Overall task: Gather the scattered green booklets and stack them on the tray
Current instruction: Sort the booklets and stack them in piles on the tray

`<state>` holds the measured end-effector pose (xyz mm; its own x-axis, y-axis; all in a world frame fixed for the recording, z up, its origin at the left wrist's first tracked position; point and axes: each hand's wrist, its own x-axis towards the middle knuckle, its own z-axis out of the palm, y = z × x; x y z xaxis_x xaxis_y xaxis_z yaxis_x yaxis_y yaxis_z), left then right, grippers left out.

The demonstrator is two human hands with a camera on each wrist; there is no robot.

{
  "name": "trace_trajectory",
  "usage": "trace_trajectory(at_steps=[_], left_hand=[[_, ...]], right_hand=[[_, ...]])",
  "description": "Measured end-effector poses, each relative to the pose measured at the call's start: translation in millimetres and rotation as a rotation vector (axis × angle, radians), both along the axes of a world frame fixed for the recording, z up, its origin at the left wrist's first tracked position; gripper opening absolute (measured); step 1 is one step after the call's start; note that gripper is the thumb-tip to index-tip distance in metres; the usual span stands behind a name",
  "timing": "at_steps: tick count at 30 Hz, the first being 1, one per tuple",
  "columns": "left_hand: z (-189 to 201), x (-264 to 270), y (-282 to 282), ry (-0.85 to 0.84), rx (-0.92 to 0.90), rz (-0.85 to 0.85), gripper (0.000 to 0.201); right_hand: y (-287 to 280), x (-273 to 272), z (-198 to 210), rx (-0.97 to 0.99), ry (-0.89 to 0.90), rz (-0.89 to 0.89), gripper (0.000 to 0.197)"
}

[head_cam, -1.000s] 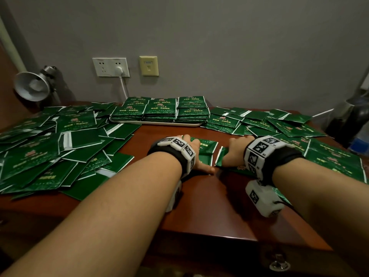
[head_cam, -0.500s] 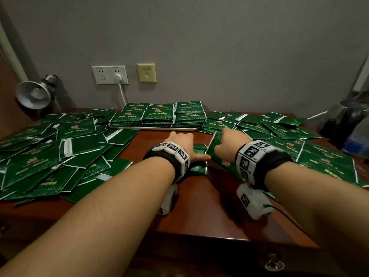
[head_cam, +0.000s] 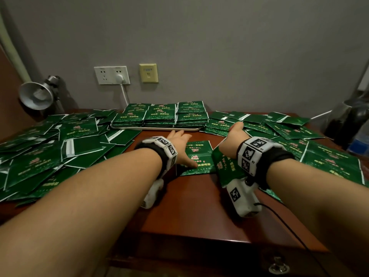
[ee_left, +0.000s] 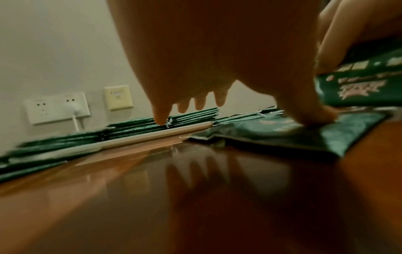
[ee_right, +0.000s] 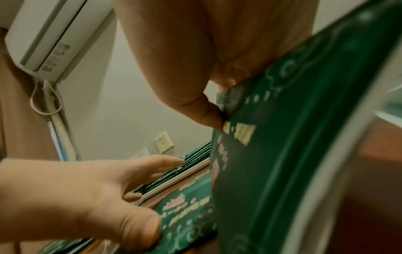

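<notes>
1. The tray [head_cam: 155,128] sits at the back of the counter [head_cam: 189,206] with stacked booklets [head_cam: 163,115] on it.
2. In front of the tray, the left hand [head_cam: 179,145] lies with straight fingers, its thumb pressing a flat booklet [head_cam: 199,158] onto the counter.
3. To the right of the tray's front edge, the right hand [head_cam: 232,140] pinches a tilted booklet [head_cam: 225,166], lifted just beside the flat one.
4. Loose booklets [head_cam: 40,148] lie on both sides of the tray.

booklets [head_cam: 197,156]: dark green, pale print | tray [head_cam: 155,128]: white | desk [head_cam: 195,206]: reddish-brown | wall [head_cam: 219,47]: grey
</notes>
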<state>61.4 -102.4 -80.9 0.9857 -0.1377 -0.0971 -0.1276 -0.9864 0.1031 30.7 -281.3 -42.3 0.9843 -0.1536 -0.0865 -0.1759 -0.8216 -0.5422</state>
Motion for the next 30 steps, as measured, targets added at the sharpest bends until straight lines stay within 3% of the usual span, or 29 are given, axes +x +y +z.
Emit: trace_trajectory(at_steps=[3,7,9,12,13,16,19,21,24,26,28,30], left_hand=[[-0.5,4.2,-4.3,0.067,-0.031,-0.097,0.122],[-0.8,11.1,-9.1,0.161,-0.102,-0.125,0.106],[1.9,10.9,-8.8,0.103,-0.05,-0.139,0.091],[7.3,9.4,-3.2,-0.063,0.035,-0.148,0.066],[10.8,8.6,0.6,-0.119,0.043,-0.147,0.057],[26.9,5.7,17.1,-0.229,-0.018,-0.074,0.044],[38.0,2.3,34.1,-0.308,-0.116,0.03,0.042],[37.5,1.5,41.3,-0.294,-0.196,0.066,0.052],[31.4,0.1,48.2,-0.195,-0.117,0.072,0.054],[27.0,-1.8,50.6,-0.17,0.033,0.062,0.045],[20.2,-2.4,51.0,-0.143,0.093,0.069,0.055],[12.0,-1.7,49.4,-0.069,0.102,0.094,0.077]], right_hand=[[-2.5,7.8,1.8,-0.027,-0.013,0.029,0.017],[-6.2,15.4,2.7,0.006,-0.027,-0.034,0.017],[-7.6,20.8,1.3,0.051,-0.03,-0.086,0.014],[-6.6,22.2,-2.2,0.182,-0.06,-0.188,0.051],[-6.4,21.9,-3.5,0.198,-0.085,-0.19,0.054],[-5.0,20.5,-8.0,0.166,-0.109,-0.086,0.038],[-1.3,18.6,-7.1,0.086,-0.071,0.001,0.02],[2.9,17.1,-5.6,0.074,-0.056,0.015,0.013],[6.9,14.6,-2.9,0.086,0.002,0.016,0.019],[8.9,15.0,-3.5,-0.036,0.084,0.09,0.02],[15.6,13.1,-9.7,-0.257,0.179,0.141,0.022],[19.4,10.6,-19.7,-0.542,0.131,0.076,0.05]])
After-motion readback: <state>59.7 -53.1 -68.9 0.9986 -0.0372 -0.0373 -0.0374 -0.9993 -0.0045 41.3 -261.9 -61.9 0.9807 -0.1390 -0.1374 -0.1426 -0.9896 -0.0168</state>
